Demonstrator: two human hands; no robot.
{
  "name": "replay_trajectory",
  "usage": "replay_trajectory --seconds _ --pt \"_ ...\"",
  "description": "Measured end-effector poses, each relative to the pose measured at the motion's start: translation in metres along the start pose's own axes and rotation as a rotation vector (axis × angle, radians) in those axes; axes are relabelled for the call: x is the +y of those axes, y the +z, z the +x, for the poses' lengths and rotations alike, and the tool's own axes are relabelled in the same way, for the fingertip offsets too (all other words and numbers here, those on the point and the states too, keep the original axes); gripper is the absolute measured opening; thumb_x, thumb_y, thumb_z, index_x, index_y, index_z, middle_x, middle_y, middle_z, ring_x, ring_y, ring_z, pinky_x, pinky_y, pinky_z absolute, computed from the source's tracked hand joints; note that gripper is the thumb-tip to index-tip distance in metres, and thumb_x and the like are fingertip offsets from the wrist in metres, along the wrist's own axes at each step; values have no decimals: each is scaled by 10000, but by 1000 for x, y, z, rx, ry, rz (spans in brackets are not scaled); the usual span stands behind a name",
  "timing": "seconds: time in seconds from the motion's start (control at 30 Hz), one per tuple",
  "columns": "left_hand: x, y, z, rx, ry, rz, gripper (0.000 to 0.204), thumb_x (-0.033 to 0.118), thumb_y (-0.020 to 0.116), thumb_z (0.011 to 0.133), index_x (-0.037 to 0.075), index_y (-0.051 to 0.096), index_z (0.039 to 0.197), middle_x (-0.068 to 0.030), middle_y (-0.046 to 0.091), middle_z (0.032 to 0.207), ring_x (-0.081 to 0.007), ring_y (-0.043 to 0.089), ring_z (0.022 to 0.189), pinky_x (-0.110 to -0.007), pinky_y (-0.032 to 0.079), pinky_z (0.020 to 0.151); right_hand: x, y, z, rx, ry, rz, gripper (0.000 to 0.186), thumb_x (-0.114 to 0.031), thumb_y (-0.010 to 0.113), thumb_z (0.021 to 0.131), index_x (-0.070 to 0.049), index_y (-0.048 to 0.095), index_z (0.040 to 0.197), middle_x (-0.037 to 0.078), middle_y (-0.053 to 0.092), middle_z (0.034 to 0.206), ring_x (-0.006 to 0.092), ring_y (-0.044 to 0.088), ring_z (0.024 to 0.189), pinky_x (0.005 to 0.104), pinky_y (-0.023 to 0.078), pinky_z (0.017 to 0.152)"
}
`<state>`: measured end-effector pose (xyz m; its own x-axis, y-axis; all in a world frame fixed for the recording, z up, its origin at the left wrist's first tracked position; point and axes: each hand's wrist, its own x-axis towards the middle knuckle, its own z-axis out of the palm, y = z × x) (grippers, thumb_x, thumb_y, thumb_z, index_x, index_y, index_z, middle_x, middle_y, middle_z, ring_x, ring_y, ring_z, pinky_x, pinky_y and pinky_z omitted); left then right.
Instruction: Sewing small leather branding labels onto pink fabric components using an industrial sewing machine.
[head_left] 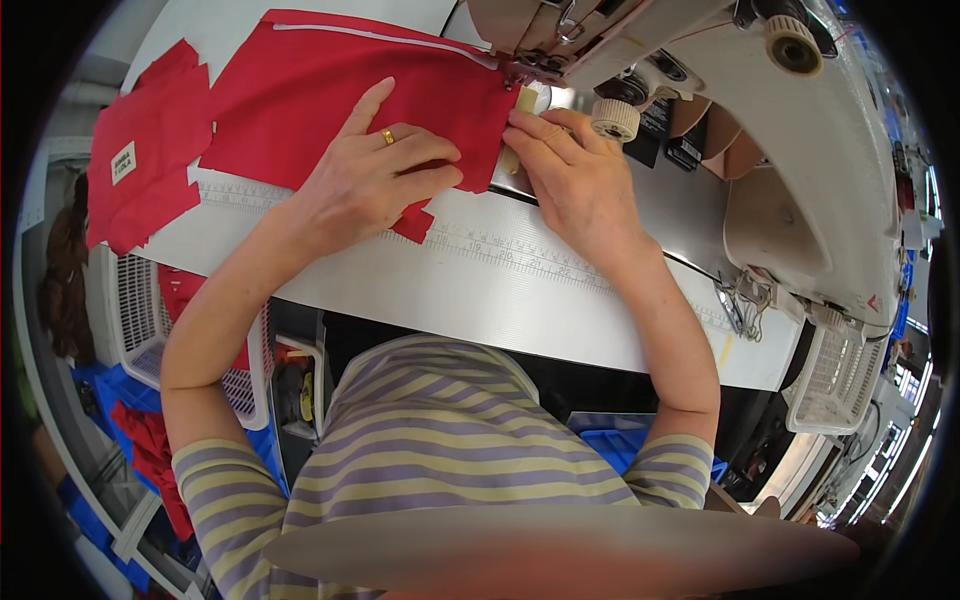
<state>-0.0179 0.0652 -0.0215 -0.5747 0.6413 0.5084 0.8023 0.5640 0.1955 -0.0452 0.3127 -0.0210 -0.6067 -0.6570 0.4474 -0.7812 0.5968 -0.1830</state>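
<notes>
a red cloth (280,100) lies flat across a white bench (420,300), its upper right corner under the head of a sewing machine (830,130). the left hand (372,182) spreads over the fabric, index finger stretched out; the right hand (582,185) bunches its fingers at the cloth's right edge, though whether they pinch it cannot be told. that hand partly hides a yellowish piece (526,99). a white strip (380,36) runs along the cloth's upper side, and a red scrap (411,225) pokes out below the left hand. more red pieces (155,130), topped by a white label (123,163), sit at left. the left forearm crosses before a white basket (135,325); metal tools (738,308) rest at the bench's right end.
</notes>
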Motion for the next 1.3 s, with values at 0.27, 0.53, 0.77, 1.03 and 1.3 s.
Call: replay_trajectory --seconds 0.27,0.53,0.77,1.03,1.3 --pt "-1 0 1 1 -3 -30 182 11 675 728 91 657 890 -7 624 976 -165 634 888 -559 260 1102 -1 -2 1 -39 12 0 313 -36 674 757 -63 647 1067 16 630 1182 245 579 1032 362 474 788" --pt "-8 4 6 -42 -6 -234 219 -15 705 720 25 616 915 -102 644 1159 -306 630 939 -366 557 747 9 1 -6 -16 106 171 328 -14 654 772 -65 642 1096 29 622 1210 249 582 1033 351 472 807" --pt "-11 3 3 -75 -37 -261 273 -50 698 666 29 633 919 -93 648 1156 -296 623 976 -370 556 779 -4 -3 -7 24 -44 57 432 3 637 702 -100 663 1121 -9 627 1192 225 545 886 349 449 809" --pt "-24 7 17 -44 -60 -303 243 -24 705 690 35 652 920 -79 661 1126 -288 617 967 -364 552 775 2 -1 2 9 19 65 372 -10 666 710 -109 671 1068 6 631 1177 239 584 955 334 506 773" --pt "-49 15 38 -63 -78 -256 228 23 688 732 65 668 955 -33 666 1107 -245 606 1039 -347 542 815 2 -4 7 -26 26 29 328 -20 657 764 -118 662 1077 60 612 1110 262 587 938 343 533 689"
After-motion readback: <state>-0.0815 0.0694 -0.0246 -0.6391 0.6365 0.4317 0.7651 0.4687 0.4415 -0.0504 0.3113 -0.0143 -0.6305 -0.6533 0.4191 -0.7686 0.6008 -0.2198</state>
